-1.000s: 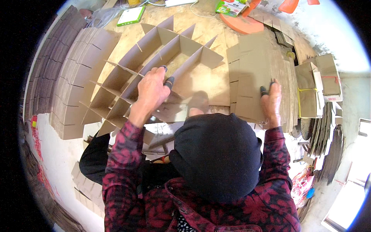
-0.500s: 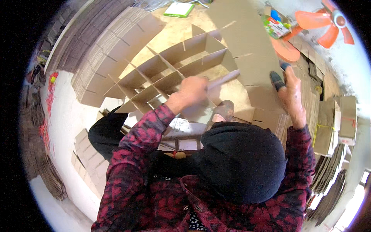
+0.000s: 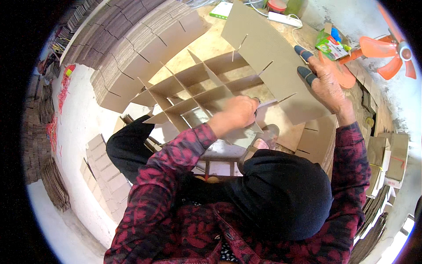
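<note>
A grid of interlocked cardboard dividers (image 3: 184, 90) stands in front of me, its cells open at the top. My left hand (image 3: 237, 112) is closed on the near strip of that grid, close to its right end; motion blurs it slightly. At the grid's right end leans a slotted cardboard sheet (image 3: 259, 48), tilted, its slots meeting or lying close to the strip ends. My right hand (image 3: 325, 86) grips the sheet's right edge, with dark covers on two of the fingers. Whether each strip sits inside its slot, I cannot tell.
Stacked slotted cardboard sheets (image 3: 145, 57) stand at the far left. An orange fan (image 3: 382, 57) and a green-white box (image 3: 332, 46) are at the far right. A white power strip (image 3: 283, 19) lies at the back. Cardboard boxes (image 3: 387, 160) stand on the right.
My right hand has moved away from me and leftward, bringing the sheet's slots against the grid's end. The left hand has slid toward the near strip's right end. The view has shifted.
</note>
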Action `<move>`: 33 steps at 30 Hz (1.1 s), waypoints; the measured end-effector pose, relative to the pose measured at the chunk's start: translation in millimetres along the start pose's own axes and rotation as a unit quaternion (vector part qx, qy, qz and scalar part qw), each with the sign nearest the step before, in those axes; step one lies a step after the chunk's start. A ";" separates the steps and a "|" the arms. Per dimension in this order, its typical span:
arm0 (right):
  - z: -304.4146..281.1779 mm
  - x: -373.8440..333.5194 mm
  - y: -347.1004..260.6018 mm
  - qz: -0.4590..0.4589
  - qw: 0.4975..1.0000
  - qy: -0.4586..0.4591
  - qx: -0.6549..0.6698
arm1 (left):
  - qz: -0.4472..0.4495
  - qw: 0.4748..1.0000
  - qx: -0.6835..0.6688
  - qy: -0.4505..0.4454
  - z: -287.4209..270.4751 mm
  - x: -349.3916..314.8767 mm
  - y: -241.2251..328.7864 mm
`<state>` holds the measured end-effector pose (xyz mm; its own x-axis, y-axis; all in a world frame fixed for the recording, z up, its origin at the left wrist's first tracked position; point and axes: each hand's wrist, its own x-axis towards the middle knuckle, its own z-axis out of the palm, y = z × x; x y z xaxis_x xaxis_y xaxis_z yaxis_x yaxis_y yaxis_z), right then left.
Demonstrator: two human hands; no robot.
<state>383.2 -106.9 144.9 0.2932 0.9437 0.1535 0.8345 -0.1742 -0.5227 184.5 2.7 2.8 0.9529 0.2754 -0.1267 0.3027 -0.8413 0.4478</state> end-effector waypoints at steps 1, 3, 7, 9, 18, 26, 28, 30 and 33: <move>-0.3 2.1 -1.1 0.003 1.000 -0.003 0.000 | 0.002 1.000 0.000 -0.005 -0.3 0.2 -0.7; -0.6 6.1 -6.1 0.014 1.000 -0.016 -0.008 | 0.016 1.000 0.002 0.004 2.7 1.6 -4.4; 5.9 15.1 -8.8 0.013 0.999 -0.027 -0.034 | 0.022 1.000 -0.007 0.020 8.0 1.9 -10.0; 3.0 17.6 -13.7 0.002 0.999 -0.024 -0.040 | 0.027 0.999 -0.008 0.018 5.2 0.6 -9.7; 23.7 20.8 0.4 -0.067 0.998 -0.012 0.004 | -0.011 0.999 0.006 -0.034 -10.5 -0.5 1.5; 88.6 18.1 27.6 -0.051 0.998 -0.029 0.020 | -0.013 1.000 0.002 -0.023 -2.0 3.4 -2.3; 110.7 5.1 41.8 -0.061 0.993 -0.083 -0.059 | -0.005 0.999 -0.011 -0.029 -4.6 5.5 1.3; 128.0 0.9 41.3 -0.057 0.986 -0.118 -0.107 | 0.000 1.000 -0.007 0.002 3.8 2.3 -5.9; 130.3 -5.4 29.8 -0.015 0.982 -0.115 -0.146 | -0.021 0.999 -0.029 -0.029 -1.8 2.5 -2.5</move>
<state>345.7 -80.5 19.2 0.1811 0.9824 -0.0451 0.9494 -0.1866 -0.2524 186.1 6.4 3.0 0.9396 0.2808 -0.1959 0.3418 -0.8010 0.4914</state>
